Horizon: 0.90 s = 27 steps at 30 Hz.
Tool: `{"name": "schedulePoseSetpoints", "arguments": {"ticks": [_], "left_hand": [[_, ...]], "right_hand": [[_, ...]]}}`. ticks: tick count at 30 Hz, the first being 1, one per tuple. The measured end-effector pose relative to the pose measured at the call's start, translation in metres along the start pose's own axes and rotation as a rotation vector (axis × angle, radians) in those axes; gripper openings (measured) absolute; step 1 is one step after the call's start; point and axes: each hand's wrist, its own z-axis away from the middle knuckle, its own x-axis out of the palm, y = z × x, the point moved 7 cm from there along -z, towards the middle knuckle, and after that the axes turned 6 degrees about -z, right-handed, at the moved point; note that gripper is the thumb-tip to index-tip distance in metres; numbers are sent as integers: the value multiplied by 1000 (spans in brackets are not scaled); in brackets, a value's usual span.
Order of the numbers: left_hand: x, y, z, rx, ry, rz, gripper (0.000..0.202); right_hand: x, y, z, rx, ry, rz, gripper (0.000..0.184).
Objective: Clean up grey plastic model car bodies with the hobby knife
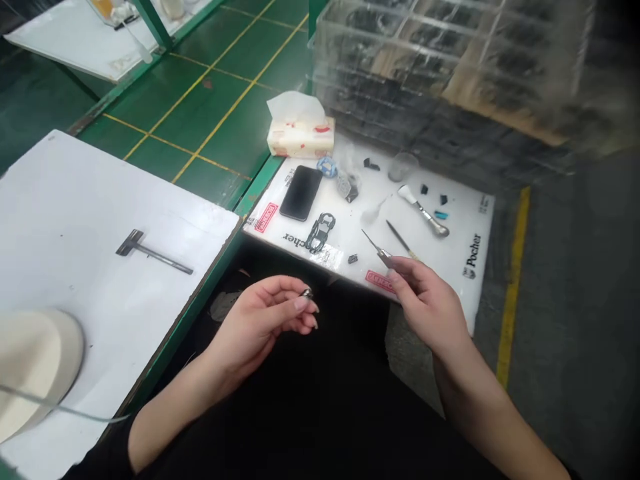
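Note:
My left hand (265, 320) is closed in a pinch, holding a small dark metallic part (306, 293) at its fingertips above my lap. My right hand (425, 300) grips tweezers (376, 247), whose pointed tips aim up and left over the white board (465, 267). The two hands are apart, with the tweezers' tips well to the right of the small part. On the board near the tweezers lie a black car-shaped frame piece (320, 232), a tiny black part (353, 258) and a thin dark tool (400, 240).
The board also carries a black phone (301, 192), a metal tool with a white tip (424, 212), small black bits and a clear cup (403, 165). A tissue pack (300, 133) sits behind. Stacked clear trays (450, 53) stand at the back right. A white table (75, 220) with a T-shaped tool (150, 250) is left.

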Motion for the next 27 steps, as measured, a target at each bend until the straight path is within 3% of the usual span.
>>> {"name": "schedulePoseSetpoints", "arguments": {"ticks": [3, 7, 12, 19, 24, 27], "left_hand": [[-27, -9, 2, -48, 79, 49, 50], [-47, -20, 4, -118, 149, 87, 49], [-48, -14, 11, -89, 189, 157, 38], [-40, 1, 24, 29, 87, 246, 33], [-47, -2, 32, 98, 103, 267, 31], [-50, -8, 34, 98, 114, 266, 29]], "right_hand": [[-31, 32, -16, -44, 160, 194, 52], [-46, 51, -33, -94, 202, 398, 40], [-34, 45, -33, -150, 239, 610, 47], [10, 39, -35, -273, 46, 707, 56], [7, 33, -35, -274, 36, 719, 54], [1, -1, -16, -285, 72, 650, 49]]}}
